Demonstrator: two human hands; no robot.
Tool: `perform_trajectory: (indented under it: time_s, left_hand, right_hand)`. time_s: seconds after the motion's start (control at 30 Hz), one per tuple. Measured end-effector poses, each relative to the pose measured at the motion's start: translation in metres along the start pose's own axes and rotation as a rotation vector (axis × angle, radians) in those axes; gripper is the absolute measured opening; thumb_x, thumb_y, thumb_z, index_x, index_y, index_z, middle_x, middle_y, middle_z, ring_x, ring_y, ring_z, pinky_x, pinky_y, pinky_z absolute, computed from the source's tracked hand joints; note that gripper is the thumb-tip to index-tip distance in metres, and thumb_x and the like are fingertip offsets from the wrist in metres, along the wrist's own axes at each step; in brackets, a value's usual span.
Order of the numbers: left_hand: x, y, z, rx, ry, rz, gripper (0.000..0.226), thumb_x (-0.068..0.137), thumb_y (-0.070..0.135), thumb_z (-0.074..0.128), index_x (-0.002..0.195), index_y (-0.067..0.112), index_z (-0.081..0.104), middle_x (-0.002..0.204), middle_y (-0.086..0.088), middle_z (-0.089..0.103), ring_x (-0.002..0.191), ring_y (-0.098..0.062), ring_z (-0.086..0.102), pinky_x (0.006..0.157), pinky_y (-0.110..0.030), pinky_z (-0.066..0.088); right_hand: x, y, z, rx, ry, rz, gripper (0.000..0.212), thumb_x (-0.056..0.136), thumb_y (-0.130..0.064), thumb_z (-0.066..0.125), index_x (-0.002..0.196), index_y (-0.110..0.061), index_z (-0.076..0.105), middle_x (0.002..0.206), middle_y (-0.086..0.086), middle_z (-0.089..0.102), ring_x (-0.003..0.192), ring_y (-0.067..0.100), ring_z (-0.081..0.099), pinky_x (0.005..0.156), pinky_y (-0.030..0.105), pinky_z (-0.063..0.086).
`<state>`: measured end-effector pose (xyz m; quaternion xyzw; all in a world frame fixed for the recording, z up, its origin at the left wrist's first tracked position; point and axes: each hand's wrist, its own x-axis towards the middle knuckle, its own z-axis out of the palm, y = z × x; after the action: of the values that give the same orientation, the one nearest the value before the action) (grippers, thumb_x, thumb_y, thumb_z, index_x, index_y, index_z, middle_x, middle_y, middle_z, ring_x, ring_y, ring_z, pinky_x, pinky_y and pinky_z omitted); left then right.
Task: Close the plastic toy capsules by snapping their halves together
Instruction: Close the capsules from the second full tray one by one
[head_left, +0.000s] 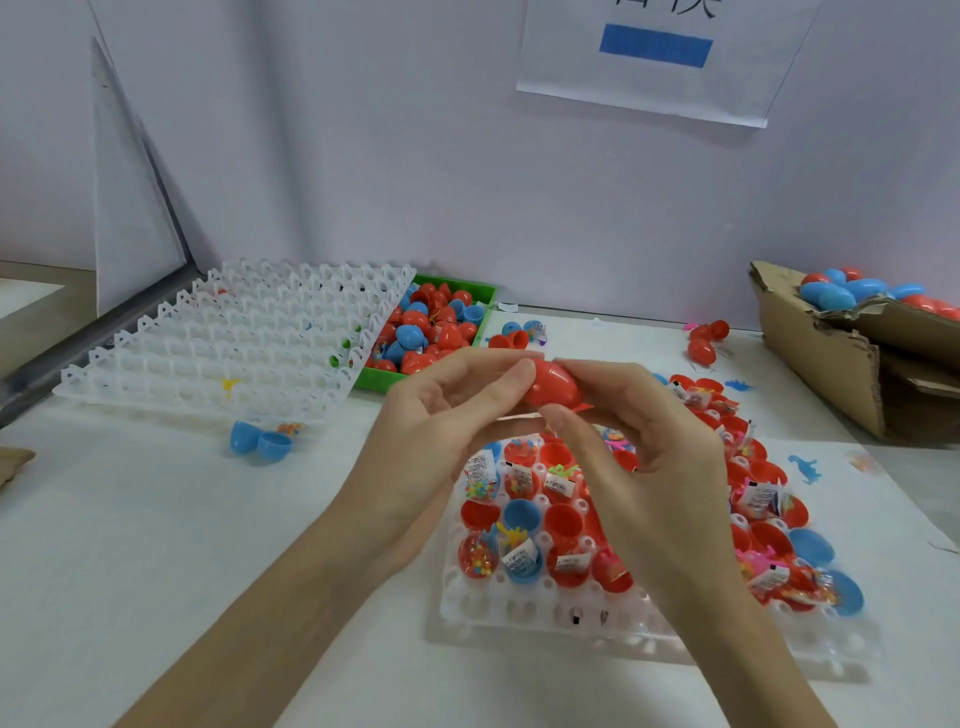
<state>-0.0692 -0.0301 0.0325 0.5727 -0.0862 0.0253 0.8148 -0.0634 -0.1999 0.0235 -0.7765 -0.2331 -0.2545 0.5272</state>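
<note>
Bright, even light – soft shadows under the hands; slight blur, wide-angle bending at edges

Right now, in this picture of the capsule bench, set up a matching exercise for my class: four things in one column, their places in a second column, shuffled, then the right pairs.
Things
1. red capsule
2. green bin
3. cardboard box
4. open blue capsule

Places
A. far right of the table
B. held between the left hand and right hand
C. on the table in front of the empty white tray
D. behind the hands, beside the empty white tray

Pairs: 1-B, 2-D, 3-A, 4-C
</note>
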Motion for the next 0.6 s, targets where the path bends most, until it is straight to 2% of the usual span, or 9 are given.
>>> perform_trajectory:
  time_s: [0.13, 0.27, 0.37, 0.47, 0.53, 0.6]
  left_hand:
    - [0.0011, 0.0062, -0.0063, 0.163, 0.005, 0.077, 0.031, 0.086, 0.026, 0.077, 0.114, 0.013, 0.079, 0.107, -0.005, 0.08, 0.101, -0.022, 0.078, 0.088, -0.023, 0.059]
    - [0.0008, 0.0086, -0.0076, 0.167, -0.001, 0.102, 0.033, 0.08, 0.019, 0.081, 0.112, 0.01, 0.079, 0.106, -0.007, 0.081, 0.102, -0.023, 0.078, 0.088, -0.024, 0.06]
    - [0.0005, 0.0077, -0.0071, 0.173, 0.001, 0.114, 0.033, 0.079, 0.019, 0.081, 0.111, 0.01, 0.078, 0.105, -0.006, 0.081, 0.101, -0.022, 0.078, 0.087, -0.024, 0.06]
    - [-0.0004, 0.0058, -0.0049, 0.199, 0.01, 0.133, 0.032, 0.079, 0.022, 0.082, 0.109, 0.012, 0.078, 0.105, -0.004, 0.081, 0.102, -0.02, 0.078, 0.089, -0.024, 0.059]
    - [-0.0011, 0.0042, -0.0045, 0.214, 0.02, 0.149, 0.031, 0.078, 0.024, 0.082, 0.107, 0.013, 0.078, 0.105, -0.003, 0.081, 0.102, -0.019, 0.077, 0.09, -0.023, 0.059]
    - [-0.0011, 0.0024, -0.003, 0.239, 0.029, 0.162, 0.03, 0.078, 0.026, 0.082, 0.106, 0.015, 0.077, 0.104, -0.001, 0.081, 0.102, -0.017, 0.077, 0.092, -0.022, 0.058]
  right_hand:
    - [0.0024, -0.0019, -0.0039, 0.021, 0.007, 0.004, 0.039, 0.089, -0.035, 0.067, 0.127, -0.024, 0.067, 0.116, -0.016, 0.072, 0.106, -0.001, 0.069, 0.09, 0.017, 0.056]
    - [0.0, -0.0023, -0.0029, 0.035, -0.011, -0.016, 0.042, 0.09, -0.026, 0.068, 0.132, -0.028, 0.061, 0.119, -0.021, 0.069, 0.107, -0.006, 0.068, 0.093, 0.015, 0.054]
    - [-0.0001, -0.0007, -0.0047, 0.001, -0.011, -0.016, 0.044, 0.09, -0.032, 0.065, 0.133, -0.025, 0.061, 0.117, -0.021, 0.069, 0.103, -0.006, 0.069, 0.091, 0.014, 0.054]
    - [-0.0009, -0.0014, -0.0062, -0.048, 0.001, -0.038, 0.044, 0.09, -0.034, 0.064, 0.133, -0.029, 0.06, 0.109, -0.022, 0.072, 0.093, 0.009, 0.073, 0.083, 0.017, 0.059]
    - [-0.002, -0.0022, -0.0047, -0.091, 0.013, -0.072, 0.041, 0.091, -0.034, 0.063, 0.131, -0.04, 0.056, 0.097, -0.008, 0.078, 0.08, 0.025, 0.072, 0.074, 0.029, 0.061]
    - [-0.0019, -0.0007, -0.0041, -0.135, 0.026, -0.117, 0.04, 0.092, -0.032, 0.062, 0.13, -0.04, 0.053, 0.089, 0.001, 0.078, 0.072, 0.025, 0.068, 0.065, 0.03, 0.058]
